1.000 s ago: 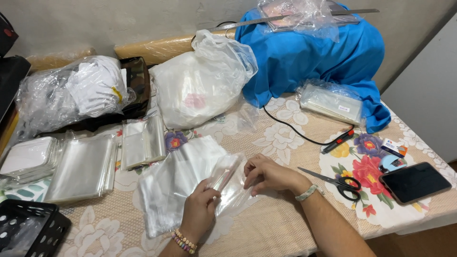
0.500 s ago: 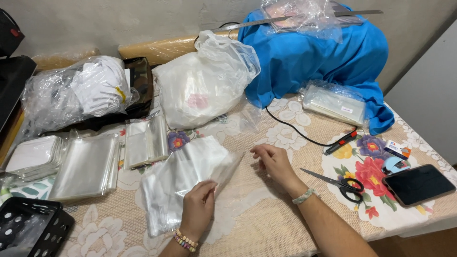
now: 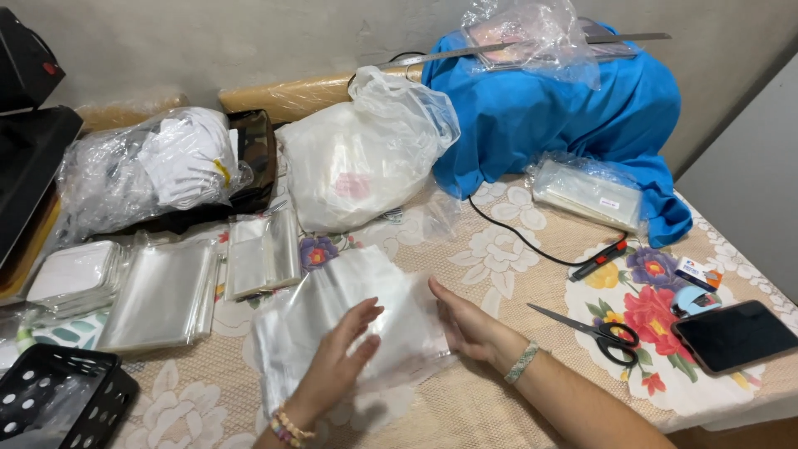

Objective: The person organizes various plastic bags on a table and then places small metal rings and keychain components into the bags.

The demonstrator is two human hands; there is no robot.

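A loose stack of clear plastic bags (image 3: 332,308) lies on the flowered tablecloth (image 3: 515,266) in front of me. My left hand (image 3: 341,362) hovers flat over the stack's near side, fingers spread, holding nothing. My right hand (image 3: 465,326) rests open against the right edge of the bags, palm turned toward them, a beaded band on its wrist.
Two stacks of clear sleeves (image 3: 162,295) (image 3: 262,258) lie to the left, by a black basket (image 3: 58,399). Behind stand full plastic bags (image 3: 362,158) and a blue cloth (image 3: 549,116). Scissors (image 3: 598,333), a phone (image 3: 736,334), a pen (image 3: 603,259) lie right.
Both hands let go of the folded bag edge and opened. The bag now lies flat on the stack, with the left hand above it and the right at its side.
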